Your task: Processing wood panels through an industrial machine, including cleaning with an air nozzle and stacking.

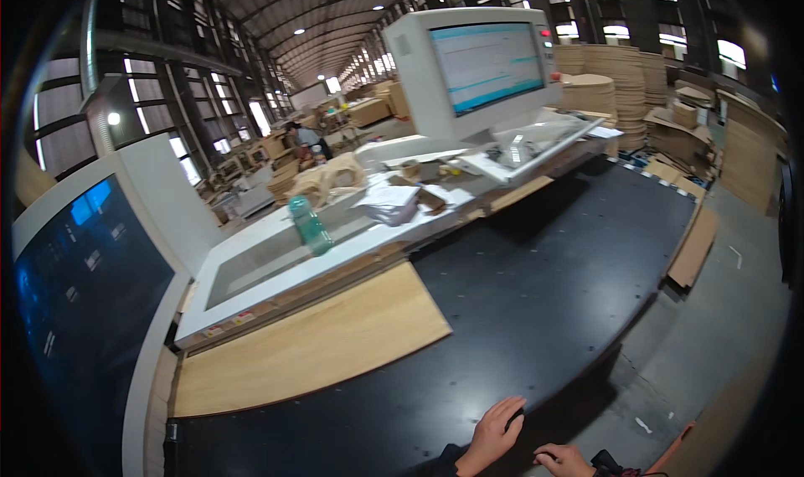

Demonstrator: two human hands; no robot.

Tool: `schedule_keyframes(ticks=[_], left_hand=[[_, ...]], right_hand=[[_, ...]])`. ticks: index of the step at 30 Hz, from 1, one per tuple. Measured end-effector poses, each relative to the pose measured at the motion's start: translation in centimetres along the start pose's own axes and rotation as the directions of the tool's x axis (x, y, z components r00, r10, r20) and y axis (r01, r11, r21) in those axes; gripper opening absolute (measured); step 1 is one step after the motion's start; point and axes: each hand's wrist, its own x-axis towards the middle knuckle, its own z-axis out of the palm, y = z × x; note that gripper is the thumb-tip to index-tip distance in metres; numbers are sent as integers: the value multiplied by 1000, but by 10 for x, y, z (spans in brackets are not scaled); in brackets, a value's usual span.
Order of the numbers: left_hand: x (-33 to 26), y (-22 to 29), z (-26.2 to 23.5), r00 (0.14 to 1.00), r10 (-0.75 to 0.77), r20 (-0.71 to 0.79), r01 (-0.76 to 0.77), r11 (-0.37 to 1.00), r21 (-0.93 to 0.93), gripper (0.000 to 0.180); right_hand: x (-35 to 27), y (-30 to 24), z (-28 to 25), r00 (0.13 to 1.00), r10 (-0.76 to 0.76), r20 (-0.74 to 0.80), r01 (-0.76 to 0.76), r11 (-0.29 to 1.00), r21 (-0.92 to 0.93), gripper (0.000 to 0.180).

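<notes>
At the front edge of the black table (pixel 536 259) is my left hand (pixel 492 437). Its fingers are stretched out close together, and a dark gap shows between them and the thumb. To its right, lower down and past the table's edge, my right hand (pixel 564 460) has its fingers curled in; whether anything is inside them is hidden. A flat pale wooden board (pixel 318 343) lies on the table's left part, away from both hands.
A white machine bed (pixel 197 326) runs behind the board, carrying a green bottle (pixel 310 226) and a plastic bag (pixel 392 205). A monitor (pixel 490 62) stands behind the table. Stacked boards (pixel 590 96) are at the back right. A dark panel (pixel 84 284) rises at left. Another person (pixel 306 139) is far off.
</notes>
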Motion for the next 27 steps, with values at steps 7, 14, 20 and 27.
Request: schedule_keyframes(ticks=[7,14,20,27], left_hand=[[49,53,169,824,96,558,66,962,-263,31],[88,67,331,404,202,892,120,955,-271,33],[150,40,426,379,184,907,309,899,-311,27],[227,97,553,246,188,951,418,865,-279,31]], right_hand=[[-74,46,-92,947,194,-257,-203,979,-8,18],[-98,97,-150,873,302,-384,-258,952,162,29],[-101,199,-231,759,417,-500,-385,907,172,27],[-139,251,-326,552,473,-687,-374,877,303,26]])
